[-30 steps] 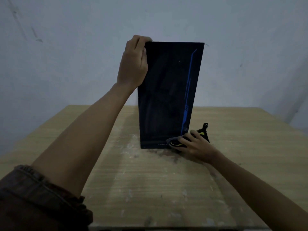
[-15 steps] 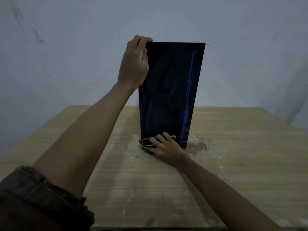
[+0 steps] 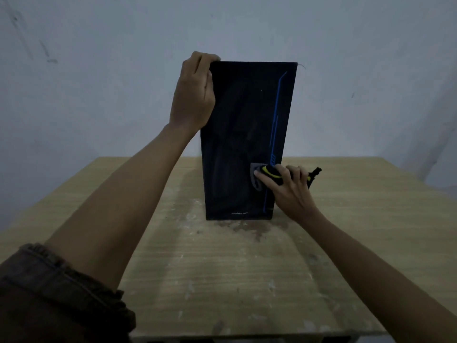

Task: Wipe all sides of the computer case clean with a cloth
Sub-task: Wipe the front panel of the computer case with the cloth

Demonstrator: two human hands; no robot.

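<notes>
A tall black computer case [image 3: 237,134] with a thin blue line down its right side stands upright on the wooden table [image 3: 222,280], its front panel facing me. My left hand [image 3: 194,95] grips the case's top left corner, fingers curled over the top edge. My right hand [image 3: 288,191] presses a dark cloth [image 3: 265,173] with yellow trim against the lower right part of the front panel, fingers curled over the cloth. Part of the cloth sticks out past the case's right edge.
The table top carries pale smears and a dark damp patch [image 3: 249,227] just in front of the case. A plain grey wall [image 3: 99,70] rises behind the table. The table's near edge lies close to my body.
My right hand swept the cloth along the bottom of the front panel from right to left, then came back to the right and higher up. The left hand and the case stayed put.
</notes>
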